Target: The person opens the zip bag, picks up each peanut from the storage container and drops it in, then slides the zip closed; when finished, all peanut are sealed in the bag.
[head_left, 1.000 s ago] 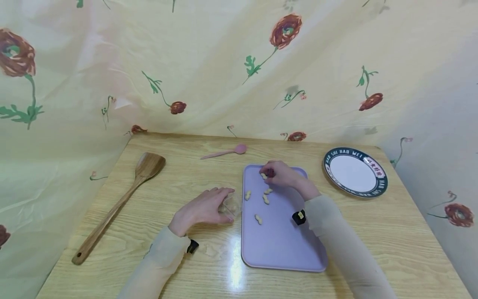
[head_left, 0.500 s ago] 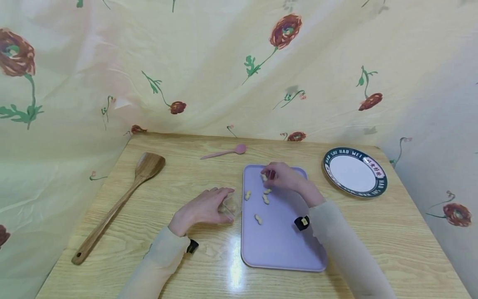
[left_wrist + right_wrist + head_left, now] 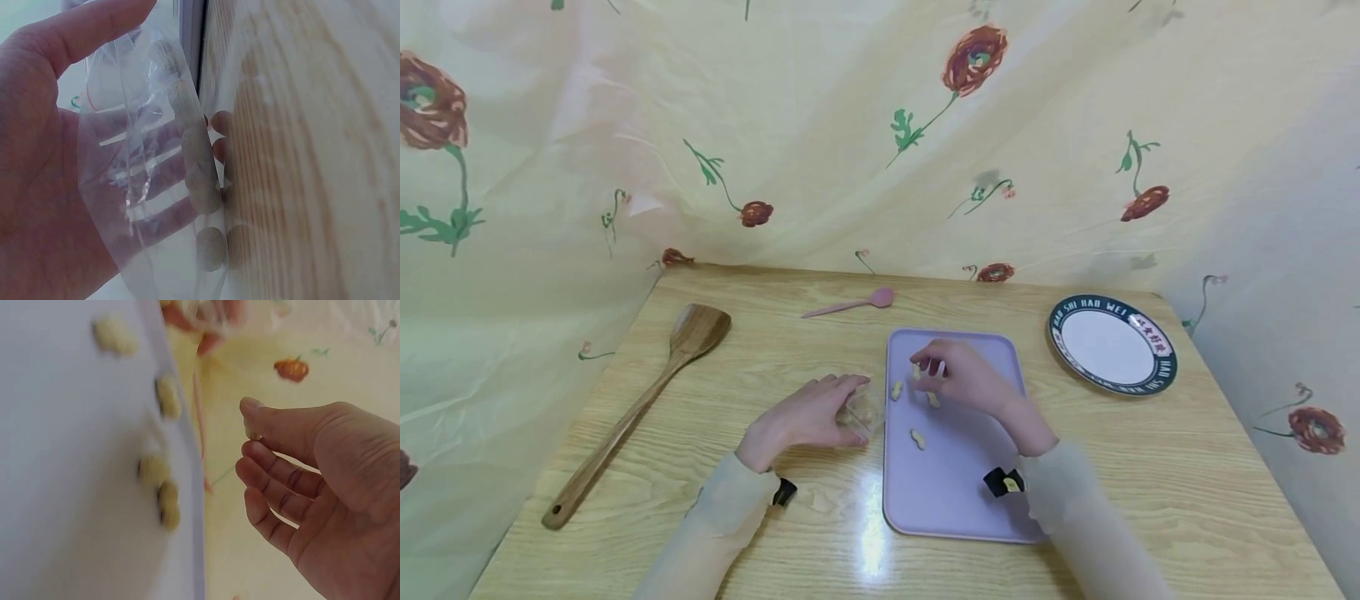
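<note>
In the head view my right hand (image 3: pixel 966 375) is above the purple tray (image 3: pixel 955 500), pinching a peanut (image 3: pixel 251 431) between thumb and index finger, clear of the tray. Several more peanuts (image 3: pixel 917 438) lie on the tray, grouped toward its left side. Just left of the tray, my left hand (image 3: pixel 808 421) holds a clear plastic bag (image 3: pixel 867 408), thumb on one side and fingers on the other. Several peanuts (image 3: pixel 199 153) are visible through the bag's film in the left wrist view, along the side toward the wooden table (image 3: pixel 312 156).
A wooden spatula (image 3: pixel 640 408) lies at the left of the table, and a pink spoon (image 3: pixel 880 297) lies behind the tray. To the right is a white plate with a dark lettered rim (image 3: pixel 1163 367). Floral cloth (image 3: pixel 820 125) hangs behind and at the sides.
My right hand has lifted a peanut from the tray's far part and moved it left and nearer, toward the bag. The left hand and the bag have stayed in place.
</note>
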Available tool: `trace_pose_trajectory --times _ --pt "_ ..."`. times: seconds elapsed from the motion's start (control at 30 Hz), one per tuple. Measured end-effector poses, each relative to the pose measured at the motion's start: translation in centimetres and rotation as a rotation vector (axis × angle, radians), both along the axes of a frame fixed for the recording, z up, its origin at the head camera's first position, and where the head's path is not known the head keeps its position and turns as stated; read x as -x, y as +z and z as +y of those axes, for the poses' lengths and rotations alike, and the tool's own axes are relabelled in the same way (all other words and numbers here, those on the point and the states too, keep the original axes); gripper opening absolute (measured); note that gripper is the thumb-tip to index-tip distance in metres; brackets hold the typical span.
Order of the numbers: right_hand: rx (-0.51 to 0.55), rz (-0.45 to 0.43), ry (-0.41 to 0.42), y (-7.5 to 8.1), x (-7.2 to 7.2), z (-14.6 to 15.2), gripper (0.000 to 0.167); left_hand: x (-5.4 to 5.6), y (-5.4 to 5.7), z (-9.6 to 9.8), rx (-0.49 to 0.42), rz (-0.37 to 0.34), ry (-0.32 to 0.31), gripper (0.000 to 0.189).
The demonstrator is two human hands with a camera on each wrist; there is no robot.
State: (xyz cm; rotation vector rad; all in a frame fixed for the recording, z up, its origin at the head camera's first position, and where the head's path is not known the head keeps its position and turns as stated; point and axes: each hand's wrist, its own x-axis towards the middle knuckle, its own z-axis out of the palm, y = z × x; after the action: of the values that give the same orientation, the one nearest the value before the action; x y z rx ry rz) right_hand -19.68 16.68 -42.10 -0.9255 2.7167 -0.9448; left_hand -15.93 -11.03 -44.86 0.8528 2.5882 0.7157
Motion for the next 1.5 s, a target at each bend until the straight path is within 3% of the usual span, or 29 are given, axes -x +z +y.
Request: trace_pose_trajectory --times 0.33,0.63,1.5 --pt "0.05 0.06 0.045 0.3 -2.8 -3.1 0.028 0.1 0.1 -0.2 -0.022 -0.002 0.005 0.087" --pt "0.006 0.075 0.053 -0.2 -4.0 -4.6 0.031 0.1 0.1 -0.2 -0.037 0.013 -0.005 0.086" --pt "-0.039 0.08 0.028 -0.4 -4.5 -5.0 0.035 0.1 0.5 -0.1 -0.035 0.002 -0.006 0.082"
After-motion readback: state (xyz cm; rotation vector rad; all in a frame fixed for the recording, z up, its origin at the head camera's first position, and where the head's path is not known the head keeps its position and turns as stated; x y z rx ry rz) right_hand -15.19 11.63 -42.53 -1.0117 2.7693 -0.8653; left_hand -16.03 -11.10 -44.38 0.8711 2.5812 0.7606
